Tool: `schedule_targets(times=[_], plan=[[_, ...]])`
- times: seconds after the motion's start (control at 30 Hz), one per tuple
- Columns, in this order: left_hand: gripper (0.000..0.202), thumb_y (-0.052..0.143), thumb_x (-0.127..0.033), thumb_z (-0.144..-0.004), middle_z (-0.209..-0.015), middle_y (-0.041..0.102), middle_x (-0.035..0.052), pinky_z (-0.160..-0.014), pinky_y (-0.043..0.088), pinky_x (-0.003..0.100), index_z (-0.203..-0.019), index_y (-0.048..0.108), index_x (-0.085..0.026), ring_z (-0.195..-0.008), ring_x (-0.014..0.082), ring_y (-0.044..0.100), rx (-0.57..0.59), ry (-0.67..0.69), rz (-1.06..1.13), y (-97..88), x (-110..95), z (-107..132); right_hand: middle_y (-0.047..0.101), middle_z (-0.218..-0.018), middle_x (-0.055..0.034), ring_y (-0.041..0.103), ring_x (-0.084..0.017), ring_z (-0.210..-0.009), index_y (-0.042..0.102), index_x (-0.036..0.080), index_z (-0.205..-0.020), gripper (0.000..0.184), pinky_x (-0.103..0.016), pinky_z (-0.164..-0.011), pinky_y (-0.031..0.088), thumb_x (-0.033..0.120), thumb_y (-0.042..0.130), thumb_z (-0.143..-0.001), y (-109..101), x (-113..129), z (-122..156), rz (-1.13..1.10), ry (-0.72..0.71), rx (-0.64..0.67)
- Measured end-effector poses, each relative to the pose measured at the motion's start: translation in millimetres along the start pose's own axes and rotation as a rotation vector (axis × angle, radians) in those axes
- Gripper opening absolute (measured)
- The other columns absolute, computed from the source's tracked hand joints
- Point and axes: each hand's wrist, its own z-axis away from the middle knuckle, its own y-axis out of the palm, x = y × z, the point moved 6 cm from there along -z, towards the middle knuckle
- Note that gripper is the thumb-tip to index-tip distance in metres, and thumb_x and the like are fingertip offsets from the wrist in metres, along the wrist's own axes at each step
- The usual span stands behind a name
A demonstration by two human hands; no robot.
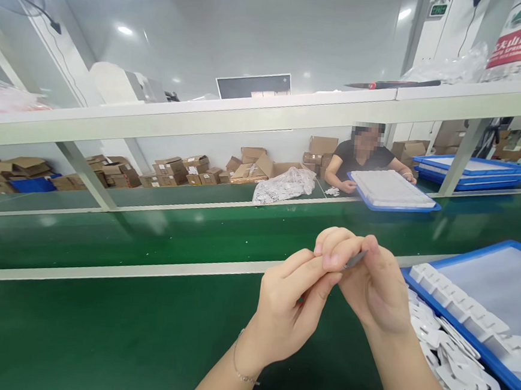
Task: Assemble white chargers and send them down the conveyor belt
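A small thin flat piece [355, 259], greyish and seen nearly edge-on, is pinched between my two hands above the green table. My left hand [295, 300] grips its near left end with thumb and fingers. My right hand [377, 282] holds the other end, thumb uppermost and fingers curled behind. Most of the piece is hidden by the fingers, so its exact kind cannot be made out. Right of my right forearm lies a heap of flat white plastic pieces [449, 354]. Beside the heap, a blue-rimmed tray [515, 246] bears a row of white pieces [463, 307].
A pale rail [146, 275] edges the green table [73, 336], with a shelf beam [230, 116] above. Across from me a person [363, 155] holds a blue tray with white contents [391, 188]. A plastic bag [286, 186] and stacked blue trays [470, 169] are further back.
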Motion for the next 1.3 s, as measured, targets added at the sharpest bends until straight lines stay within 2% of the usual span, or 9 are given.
schedule_targets(times=[0.33,0.63,1.0,1.3], plan=[[0.018,0.057,-0.005,-0.092,-0.067,0.045,-0.0044,-0.050,0.039,0.015,-0.106,0.066,-0.012,-0.057,0.0062,0.038,-0.012,-0.002,-0.069,-1.0,-2.0,1.6,0.068,-0.091,-0.0064,0.061,-0.023,-0.092,0.079,0.030,-0.098,0.046,-0.036,-0.078,0.050,0.039,0.035,-0.108,-1.3,0.8,0.1,0.047,-0.021,-0.017],[0.019,0.056,-0.007,-0.093,-0.068,0.052,-0.0022,-0.052,0.043,0.016,-0.108,0.067,-0.012,-0.058,0.0074,0.047,-0.040,-0.019,-0.078,0.0,-1.0,3.4,0.069,-0.094,-0.0060,0.062,-0.022,-0.097,0.079,0.030,-0.096,0.046,-0.035,-0.085,0.053,0.041,0.036,-0.107,-1.5,-1.1,-0.2,0.043,-0.025,-0.049],[0.021,0.056,-0.007,-0.094,-0.068,0.053,-0.0026,-0.052,0.044,0.014,-0.111,0.067,-0.012,-0.058,0.0063,0.049,-0.061,-0.030,-0.085,0.9,-0.4,1.9,0.066,-0.087,-0.0051,0.063,-0.020,-0.097,0.079,0.030,-0.096,0.045,-0.033,-0.086,0.053,0.041,0.037,-0.107,-2.8,-3.2,-0.2,0.036,-0.006,-0.062],[0.020,0.056,-0.008,-0.094,-0.070,0.059,-0.0007,-0.051,0.045,0.018,-0.109,0.067,-0.015,-0.058,0.0082,0.049,-0.040,-0.061,-0.061,1.5,1.6,4.6,0.066,-0.081,-0.0059,0.063,-0.024,-0.095,0.079,0.030,-0.090,0.043,-0.039,-0.084,0.055,0.047,0.043,-0.105,-8.0,-6.3,0.7,0.039,0.027,-0.103]])
